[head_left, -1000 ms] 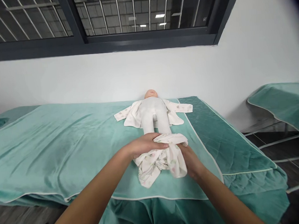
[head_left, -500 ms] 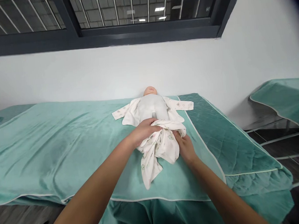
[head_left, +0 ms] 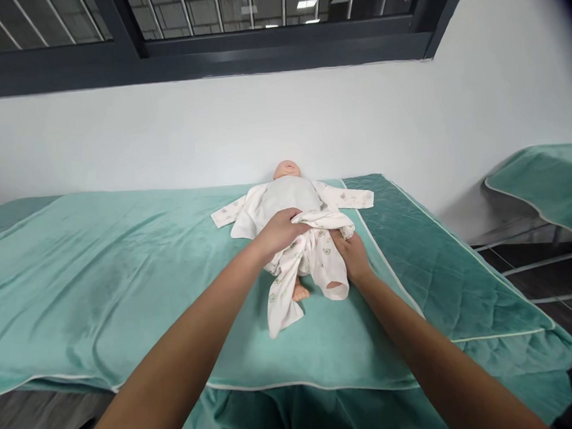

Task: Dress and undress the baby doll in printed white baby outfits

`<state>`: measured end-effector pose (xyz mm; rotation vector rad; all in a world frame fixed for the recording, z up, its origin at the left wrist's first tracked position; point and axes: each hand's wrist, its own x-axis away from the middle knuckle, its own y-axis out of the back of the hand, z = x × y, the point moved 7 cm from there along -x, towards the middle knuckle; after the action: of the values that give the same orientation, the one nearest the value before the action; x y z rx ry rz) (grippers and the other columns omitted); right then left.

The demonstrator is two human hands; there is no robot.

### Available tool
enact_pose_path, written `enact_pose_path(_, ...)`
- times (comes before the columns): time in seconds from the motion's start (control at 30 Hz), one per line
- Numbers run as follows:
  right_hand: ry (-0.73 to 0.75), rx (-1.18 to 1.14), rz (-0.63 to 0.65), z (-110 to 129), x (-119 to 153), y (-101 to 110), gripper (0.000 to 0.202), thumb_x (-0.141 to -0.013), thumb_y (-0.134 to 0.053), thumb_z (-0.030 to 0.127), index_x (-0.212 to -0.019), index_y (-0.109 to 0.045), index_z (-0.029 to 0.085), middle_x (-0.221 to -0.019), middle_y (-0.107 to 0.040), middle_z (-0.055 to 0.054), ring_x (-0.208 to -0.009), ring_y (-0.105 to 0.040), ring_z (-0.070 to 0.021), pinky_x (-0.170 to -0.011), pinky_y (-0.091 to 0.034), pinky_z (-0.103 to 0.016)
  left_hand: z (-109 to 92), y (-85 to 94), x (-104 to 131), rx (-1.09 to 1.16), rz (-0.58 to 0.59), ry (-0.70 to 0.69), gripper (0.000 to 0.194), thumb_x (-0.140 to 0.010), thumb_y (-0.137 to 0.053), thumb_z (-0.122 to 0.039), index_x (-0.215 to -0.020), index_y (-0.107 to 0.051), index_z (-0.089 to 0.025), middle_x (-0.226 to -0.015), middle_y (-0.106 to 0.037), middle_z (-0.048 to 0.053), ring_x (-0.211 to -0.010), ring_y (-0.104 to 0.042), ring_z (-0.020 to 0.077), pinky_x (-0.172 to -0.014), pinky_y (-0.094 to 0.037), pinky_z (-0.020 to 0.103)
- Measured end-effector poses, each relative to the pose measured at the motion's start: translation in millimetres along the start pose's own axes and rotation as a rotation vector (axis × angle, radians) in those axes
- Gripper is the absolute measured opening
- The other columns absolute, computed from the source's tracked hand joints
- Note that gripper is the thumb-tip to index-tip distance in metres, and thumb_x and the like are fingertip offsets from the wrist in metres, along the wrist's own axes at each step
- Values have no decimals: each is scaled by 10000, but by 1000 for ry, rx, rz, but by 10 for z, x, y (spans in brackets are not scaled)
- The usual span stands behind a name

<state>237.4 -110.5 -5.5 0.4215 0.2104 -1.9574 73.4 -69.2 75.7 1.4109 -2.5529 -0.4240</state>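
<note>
A baby doll [head_left: 287, 169] lies on its back with its head toward the wall. Its grey-white torso shows between the sides of an open white patterned jacket [head_left: 247, 222], whose sleeves stretch out to both sides. White patterned baby pants [head_left: 313, 255] are bunched around the doll's lower body. My left hand [head_left: 282, 230] grips the waistband on its left side, fingers closed. On the right side my right hand [head_left: 351, 252] is closed on the pants' edge. One bare doll foot [head_left: 300, 290] shows beside the left pant leg; the other leg is mostly covered by cloth.
Light green sheet [head_left: 123, 271] covers the bed, with a darker quilted cover [head_left: 456, 268] at the right. Behind it stands a white wall [head_left: 187, 136] below a dark-framed window [head_left: 275, 55]. Another green-covered bed [head_left: 553, 183] with a metal frame is at the far right.
Both hands have drawn the pants up toward the doll's torso. A bare foot now shows, and the right pant leg hangs straighter. The camera view has shifted slightly.
</note>
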Motion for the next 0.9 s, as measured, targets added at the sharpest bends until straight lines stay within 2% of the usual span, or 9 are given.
enact_pose_path(0.1, 1, 21, -23, -58, -69, -17, 439, -900, -556, 496, -1188, -680, 189, -1270, -678, -110, -1173, -610, -282, -1073, -409, -456, -59, 70, -119, -173, -54, -79, 175, -763, -607, -275, -904, -639, -176, -837, -663, 17, -768, -609, 188, -650, -427, 270)
enact_pose_path(0.23, 1, 43, -45, -74, -159, -34, 463, -879, -572, 502, -1193, -676, 178, -1253, -687, -107, -1189, -591, -279, -1076, -395, -449, -143, 145, -270, -346, -156, -237, 150, -794, -557, -234, -905, -645, -186, -946, -699, 41, -920, -624, 225, -797, -433, 300)
enact_pose_path(0.47, -66, 119, -56, -144, -318, -10, 397, -861, -588, 494, -1084, -686, 180, -1105, -719, -92, -1041, -618, -270, -980, -438, -423, 8, 189, -337, -276, -302, -263, 205, -802, -549, -224, -972, -660, -196, -1016, -698, 39, -1001, -615, 224, -912, -421, 305)
enact_pose_path(0.53, -74, 134, -51, -169, -294, -1, 337, -855, -603, 452, -1061, -667, 192, -1046, -713, -73, -986, -613, -251, -949, -447, -405, 65, 206, -313, -189, -250, -239, 217, -787, -580, -239, -983, -660, -190, -1036, -687, 38, -1009, -607, 222, -910, -425, 300)
enact_pose_path(0.6, -54, 155, -38, -153, -243, 3, 290, -835, -638, 385, -1065, -628, 209, -1027, -688, -56, -952, -604, -234, -912, -459, -383, 128, 211, -289, -49, -113, -209, 249, -764, -629, -263, -999, -658, -186, -1040, -677, 32, -1006, -602, 221, -891, -434, 293)
enact_pose_path(0.67, 14, 147, 4, -65, -188, -15, 321, -811, -665, 308, -1110, -583, 224, -1077, -652, -55, -976, -598, -227, -900, -465, -369, 200, 211, -263, 98, 51, -177, 298, -728, -692, -280, -1009, -658, -186, -1022, -669, 26, -989, -600, 218, -869, -441, 285)
enact_pose_path(0.73, 112, 125, 84, 96, -149, -69, 367, -807, -665, 255, -1159, -562, 238, -1162, -613, -67, -1054, -584, -231, -927, -462, -368, 288, 242, -249, 229, 141, -149, 337, -694, -744, -279, -1006, -658, -186, -995, -659, 24, -952, -602, 207, -843, -448, 277)
enact_pose_path(0.83, 199, 142, 285, 380, -173, -243, 373, -804, -690, 258, -1165, -599, 263, -1200, -608, -68, -1127, -560, -251, -959, -451, -374, 430, 286, -271, 398, 147, -134, 345, -689, -771, -271, -1002, -651, -189, -954, -647, 20, -873, -608, 176, -792, -458, 262)
enact_pose_path(0.9, 166, 178, 438, 517, -273, -401, 401, -756, -761, 292, -1136, -638, 272, -1117, -655, -46, -1055, -585, -255, -915, -461, -362, 514, 286, -298, 468, 116, -128, 334, -699, -779, -292, -992, -652, -193, -932, -648, 19, -834, -611, 162, -766, -462, 255)
